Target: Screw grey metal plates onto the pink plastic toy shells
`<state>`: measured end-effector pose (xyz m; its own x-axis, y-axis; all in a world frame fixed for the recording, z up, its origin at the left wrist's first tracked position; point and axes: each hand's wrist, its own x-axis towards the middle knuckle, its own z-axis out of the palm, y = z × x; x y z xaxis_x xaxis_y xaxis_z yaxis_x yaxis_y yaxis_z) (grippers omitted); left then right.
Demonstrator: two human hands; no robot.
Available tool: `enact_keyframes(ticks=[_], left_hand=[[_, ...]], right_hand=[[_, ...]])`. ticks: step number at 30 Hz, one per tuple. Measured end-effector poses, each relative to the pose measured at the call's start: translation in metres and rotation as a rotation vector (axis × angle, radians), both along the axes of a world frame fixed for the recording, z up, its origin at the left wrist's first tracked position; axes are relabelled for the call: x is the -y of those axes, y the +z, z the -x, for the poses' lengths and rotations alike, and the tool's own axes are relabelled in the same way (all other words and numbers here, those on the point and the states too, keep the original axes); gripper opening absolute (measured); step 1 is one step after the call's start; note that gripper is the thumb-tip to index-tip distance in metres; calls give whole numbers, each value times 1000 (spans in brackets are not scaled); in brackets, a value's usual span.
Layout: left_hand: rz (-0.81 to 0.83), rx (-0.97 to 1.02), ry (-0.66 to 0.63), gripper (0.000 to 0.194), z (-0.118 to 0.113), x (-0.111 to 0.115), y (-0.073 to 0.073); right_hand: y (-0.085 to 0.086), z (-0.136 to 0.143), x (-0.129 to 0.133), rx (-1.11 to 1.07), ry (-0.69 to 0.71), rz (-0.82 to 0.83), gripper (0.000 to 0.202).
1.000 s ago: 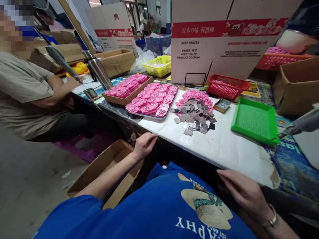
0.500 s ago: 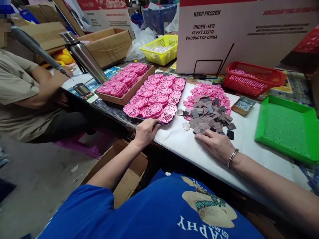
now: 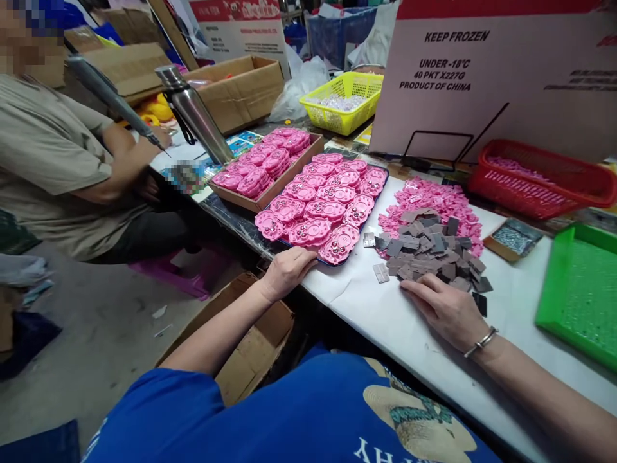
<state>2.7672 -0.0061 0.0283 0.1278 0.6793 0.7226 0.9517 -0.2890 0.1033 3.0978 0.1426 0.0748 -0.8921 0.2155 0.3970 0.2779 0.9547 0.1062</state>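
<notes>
Gray tiles (image 3: pixel 429 252) lie heaped against small pink pieces (image 3: pixel 446 196), in from the table's (image 3: pixel 366 299) near edge. At their near side rests the right hand (image 3: pixel 446 308), fingers bunched; whether it pinches one, I can't tell. The left hand (image 3: pixel 288 273), fingers together, meets the tray's (image 3: pixel 343 262) near corner, its grip unclear.

Steel flask (image 3: pixel 201 122) near open cardboard box (image 3: pixel 241 96), purple stool (image 3: pixel 176 273) below.
</notes>
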Motion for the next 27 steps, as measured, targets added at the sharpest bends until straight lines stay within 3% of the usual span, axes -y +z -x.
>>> enact_keyframes(ticks=[3,7,12,15,18,21,27], left_hand=[[29,22,7,15,1,1,0],[84,83,0,18,-1,7,2],[24,232,-8,18,-18,10,9],[-18,347,87,19,-29,4,15],[11,320,179,42,-35,-3,20],[26,222,222,65,-38,-9,22],[33,177,240,73,-41,-15,18]], right_hand=[[4,-2,1,15,-5,37,27],[23,13,5,-36,39,184,24],[45,85,-5,-59,19,324,28],[45,134,-22,-78,-144,466,27],[41,166,-34,-21,-289,514,28],[39,176,-39,25,-323,577,25],[45,170,-37,-88,-328,881,17]])
